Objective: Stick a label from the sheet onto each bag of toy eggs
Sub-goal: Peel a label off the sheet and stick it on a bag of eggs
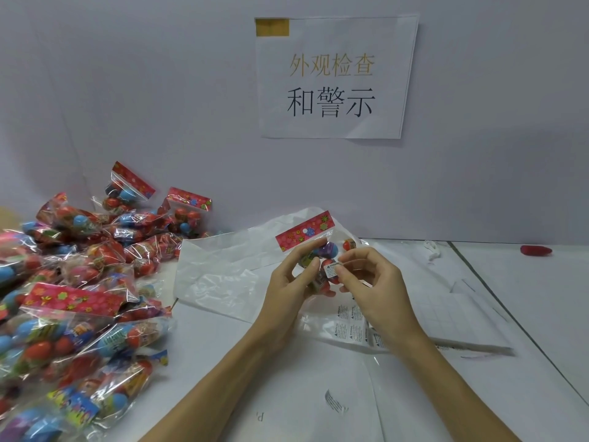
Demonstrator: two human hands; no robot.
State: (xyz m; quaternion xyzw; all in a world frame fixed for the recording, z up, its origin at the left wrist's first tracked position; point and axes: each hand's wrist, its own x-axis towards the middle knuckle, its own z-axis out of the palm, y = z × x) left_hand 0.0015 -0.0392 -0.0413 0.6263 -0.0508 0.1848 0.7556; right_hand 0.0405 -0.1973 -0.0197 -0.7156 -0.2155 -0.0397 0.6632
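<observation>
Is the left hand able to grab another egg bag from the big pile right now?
Probably not yet. The left hand is busy holding a bag of toy eggs while the right hand pinches a label against it. The pile lies close on its side, nothing between.

Pale wall (pixel 159 90) w/ taped paper sign (pixel 334 78); white table (pixel 541 298).

The held bag (pixel 314 250) is topped by a red header with small flowers; red, blue and purple eggs are seen through its clear film. The label (pixel 331 270) is white with black print. The same red, flowered headers are borne by the pile (pixel 73 282). Gold and black characters are printed on the white sign (pixel 334 78).
</observation>
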